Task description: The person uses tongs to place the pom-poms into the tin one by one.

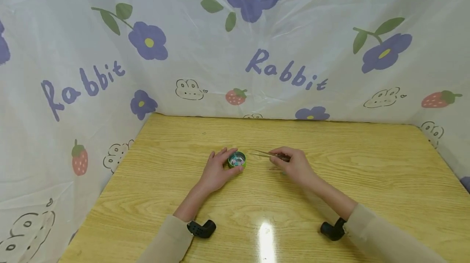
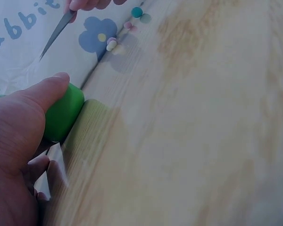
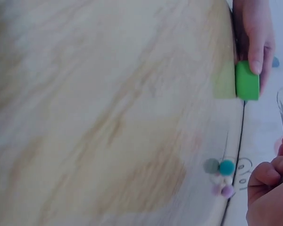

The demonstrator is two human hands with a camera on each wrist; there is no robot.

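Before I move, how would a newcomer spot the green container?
On the wood-grain table, find the left hand. It holds the round green container, open-topped, with small teal and pale balls inside. Its bright green wall and round shape set it apart from the slim tweezers in the right hand.

The container [image 3: 246, 84] is green, the cloth [image 1: 205, 51] white (purple flowers [image 1: 148, 42], red strawberries [image 1: 236, 97] included).

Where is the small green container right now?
Near the middle of the head view, the green container stands on the wooden table, held by the left hand, just left of the tweezers in the right hand.
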